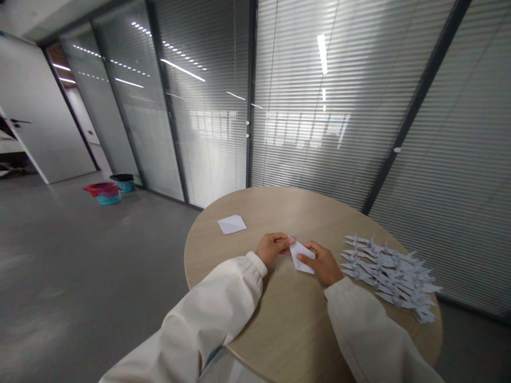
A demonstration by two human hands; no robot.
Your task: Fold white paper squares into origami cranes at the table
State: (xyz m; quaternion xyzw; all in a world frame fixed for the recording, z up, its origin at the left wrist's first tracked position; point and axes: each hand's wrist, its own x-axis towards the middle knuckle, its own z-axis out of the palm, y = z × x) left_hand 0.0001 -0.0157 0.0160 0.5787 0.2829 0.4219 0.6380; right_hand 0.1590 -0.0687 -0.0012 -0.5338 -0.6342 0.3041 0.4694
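Note:
My left hand (pixel 272 248) and my right hand (pixel 320 263) pinch a folded piece of white paper (pixel 301 256) between them, just above the round wooden table (pixel 255 213). The paper is a narrow pointed shape, and my fingers cover part of it. A separate folded white paper square (pixel 232 224) lies flat on the table, left of my hands. To the right of my right hand spreads a large group of pale folded paper cranes (pixel 387 274), lying close together and overlapping.
White sleeves cover both my forearms. Glass partitions with closed blinds (pixel 319 106) stand behind the table. On the grey floor at the left are a red-and-blue basket (pixel 107 193) and a dark-rimmed blue bin (pixel 123 182).

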